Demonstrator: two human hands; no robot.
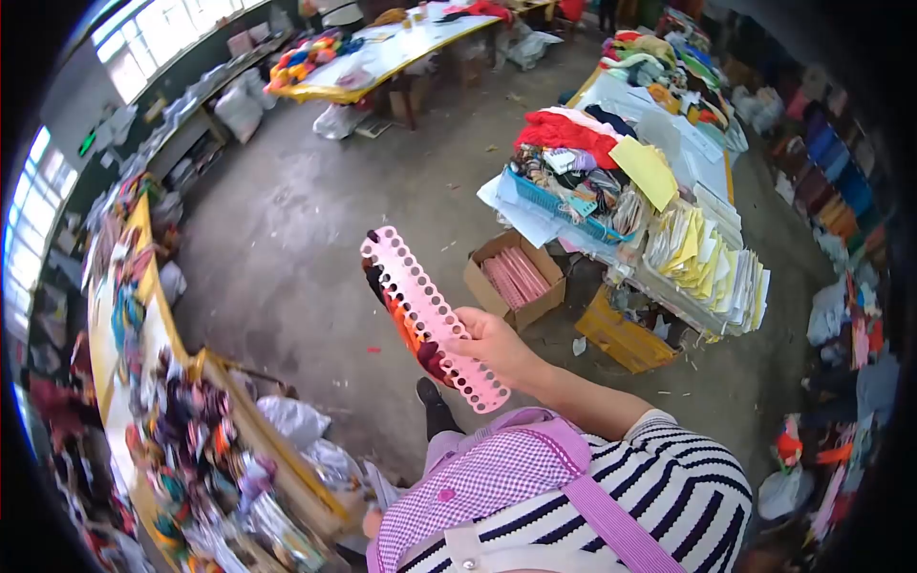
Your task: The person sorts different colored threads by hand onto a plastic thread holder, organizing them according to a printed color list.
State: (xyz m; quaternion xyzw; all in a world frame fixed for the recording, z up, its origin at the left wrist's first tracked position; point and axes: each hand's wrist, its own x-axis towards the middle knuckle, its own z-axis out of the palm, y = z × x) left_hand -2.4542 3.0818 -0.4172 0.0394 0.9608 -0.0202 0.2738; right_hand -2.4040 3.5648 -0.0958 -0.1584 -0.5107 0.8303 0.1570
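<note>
My right hand (489,349) grips a long pink thread card (415,282) near its lower end, with fingers and thumb closed on it. Round holes run along both long edges of the card. Dark, orange and maroon yarn (406,325) hangs from its left edge. The card is held tilted in front of my body, above the floor. Only a small part of my left hand (373,520) shows, low beside the checked apron (487,468); its fingers cannot be made out.
Ahead stands a cardboard box (490,300) of pink cards, beside a table with a blue basket (564,205) of yarn and stacked papers (707,277). A yarn-covered bench (143,334) runs along the left. Another table (392,59) stands at the back.
</note>
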